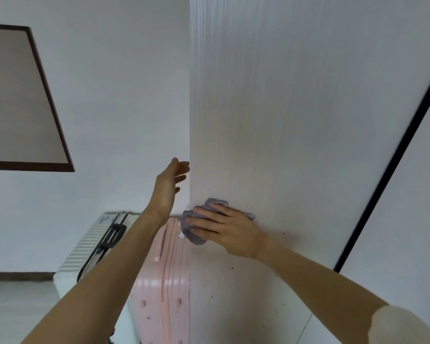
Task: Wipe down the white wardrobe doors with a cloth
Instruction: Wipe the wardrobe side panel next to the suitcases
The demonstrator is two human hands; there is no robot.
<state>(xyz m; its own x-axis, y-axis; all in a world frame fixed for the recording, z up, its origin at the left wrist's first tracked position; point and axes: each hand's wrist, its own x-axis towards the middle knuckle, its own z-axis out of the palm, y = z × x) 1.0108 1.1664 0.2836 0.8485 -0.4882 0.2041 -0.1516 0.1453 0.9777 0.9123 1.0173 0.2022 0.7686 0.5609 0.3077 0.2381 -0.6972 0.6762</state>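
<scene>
Both forearms enter from the bottom of the view and reach toward the white wardrobe door, which stands upright and fills the right half of the scene. Right hand: fingers spread and nearly straight, palm pressing the grey cloth flat against the door panel close to its left vertical edge. Part of the cloth bunches out past the fingertips and reaches the edge of the door. Left hand: relaxed and spread, holding nothing, raised just beside the same left edge, above the cloth; whether its fingertips touch the door cannot be told.

Handling judgement: the cloth appears soft, light and limp. It folds under the fingers and will not keep its shape, so it is best controlled by broad palm pressure over its centre, not by a pinch at a corner. Loose folds may drag or slip off the edge during a stroke. The door surface looks rigid, with a fine vertical grain. Small dark specks show on the panel below the right hand; these are likely to need firmer, repeated passes. A black vertical strip marks the far side of this panel.

A pink suitcase and a white ribbed suitcase stand on the floor to the left of the wardrobe.
</scene>
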